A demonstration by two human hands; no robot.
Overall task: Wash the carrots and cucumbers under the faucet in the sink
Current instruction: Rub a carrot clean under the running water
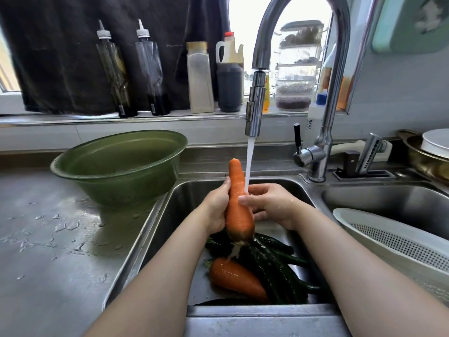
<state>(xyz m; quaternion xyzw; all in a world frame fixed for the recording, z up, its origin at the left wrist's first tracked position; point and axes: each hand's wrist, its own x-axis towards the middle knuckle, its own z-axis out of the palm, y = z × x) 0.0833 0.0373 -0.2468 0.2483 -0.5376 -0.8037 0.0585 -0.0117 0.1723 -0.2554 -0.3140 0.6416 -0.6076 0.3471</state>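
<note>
One wet orange carrot (238, 203) stands nearly upright against the faucet's (254, 110) running stream. A second carrot (235, 278) lies on dark green cucumbers (274, 266) in the steel sink (184, 193).
</note>
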